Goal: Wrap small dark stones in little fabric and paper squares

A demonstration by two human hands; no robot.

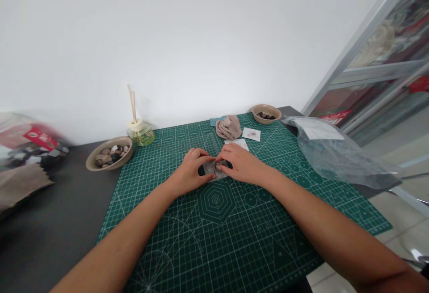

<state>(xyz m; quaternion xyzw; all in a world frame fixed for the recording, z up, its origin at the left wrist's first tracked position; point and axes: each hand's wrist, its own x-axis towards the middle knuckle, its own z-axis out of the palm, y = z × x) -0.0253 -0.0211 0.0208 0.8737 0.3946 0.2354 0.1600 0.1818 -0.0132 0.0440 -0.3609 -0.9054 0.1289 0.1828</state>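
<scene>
Both hands meet over the middle of a green cutting mat (214, 244). Between them is a small, flat greyish piece (210, 167) with a pale lower edge; its kind is too small to make out. My left hand (190, 172) grips its left end, thumb below and fingers above. My right hand (241, 164) is closed in a pinch at its right side, over a small brownish spot. The fingers partly hide what they hold there. A white card (241, 142) lies just behind my right hand.
Behind lie a crumpled pinkish cloth (229, 127) and a printed card (251, 134). A bowl of stones (127, 152) and a reed diffuser (142, 134) stand left. At right are a bowl with dark stones (275, 113) and a clear plastic bag (328, 154).
</scene>
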